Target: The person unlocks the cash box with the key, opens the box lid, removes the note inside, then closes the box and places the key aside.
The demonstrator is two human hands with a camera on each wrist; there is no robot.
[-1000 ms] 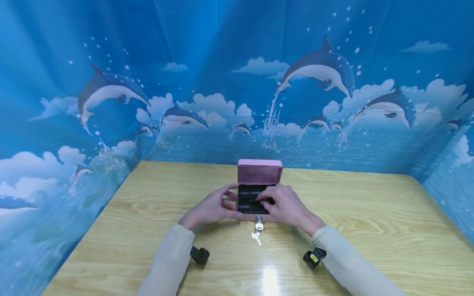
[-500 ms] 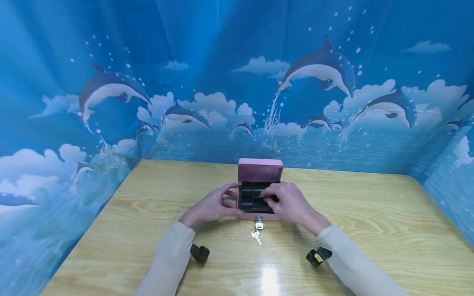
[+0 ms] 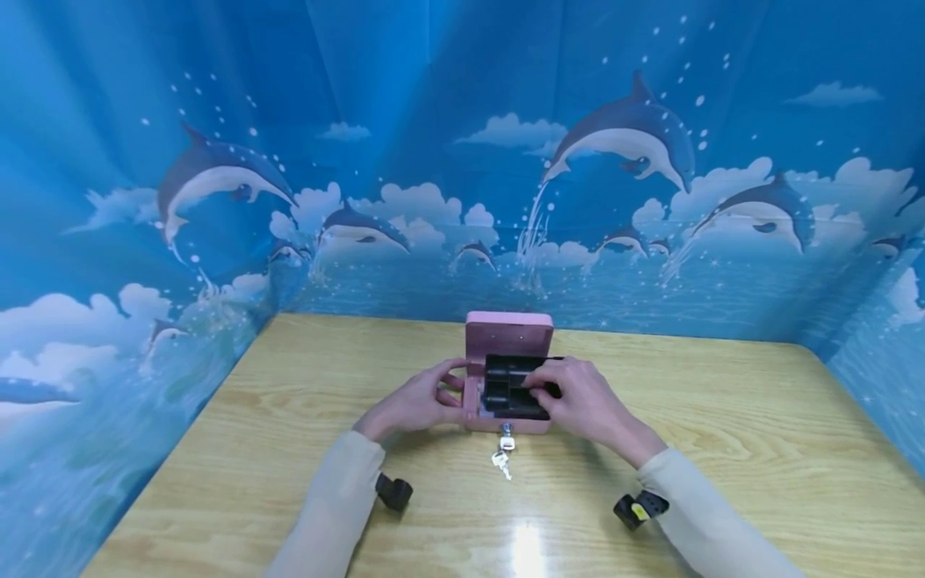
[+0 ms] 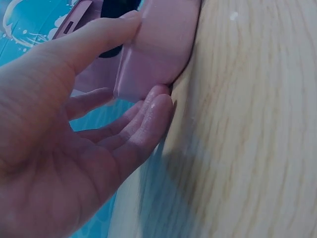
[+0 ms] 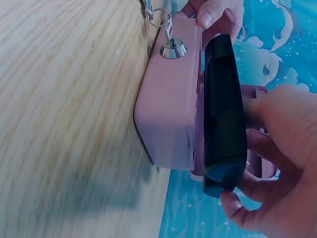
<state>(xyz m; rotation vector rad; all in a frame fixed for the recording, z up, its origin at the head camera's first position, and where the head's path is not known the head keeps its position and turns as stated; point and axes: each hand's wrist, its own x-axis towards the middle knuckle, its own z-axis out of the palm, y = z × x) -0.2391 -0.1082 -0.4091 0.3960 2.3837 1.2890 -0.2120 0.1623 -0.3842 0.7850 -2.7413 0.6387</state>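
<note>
A pink metal cash box (image 3: pixel 471 401) stands on the table with its lid (image 3: pixel 509 339) raised at the back. My left hand (image 3: pixel 415 405) holds the left side of the box, thumb on its upper edge and fingertips low against its side in the left wrist view. Above the opening, my right hand (image 3: pixel 578 401) pinches a black compartment tray (image 5: pixel 225 119) between thumb and fingers. The tray sits raised out of the box and shifted to the right, baring part of the pink interior at left. A key (image 5: pixel 169 30) sits in the front lock.
A second key (image 3: pixel 502 461) hangs from the ring at the lock, over the wood-grain table (image 3: pixel 303 377). Behind the table rises a blue dolphin-print curtain (image 3: pixel 448 193). Each wrist wears a black camera (image 3: pixel 395 493).
My right hand has lifted the black tray out of its seat in the box and moved it right. My left hand stays at the box's left side.
</note>
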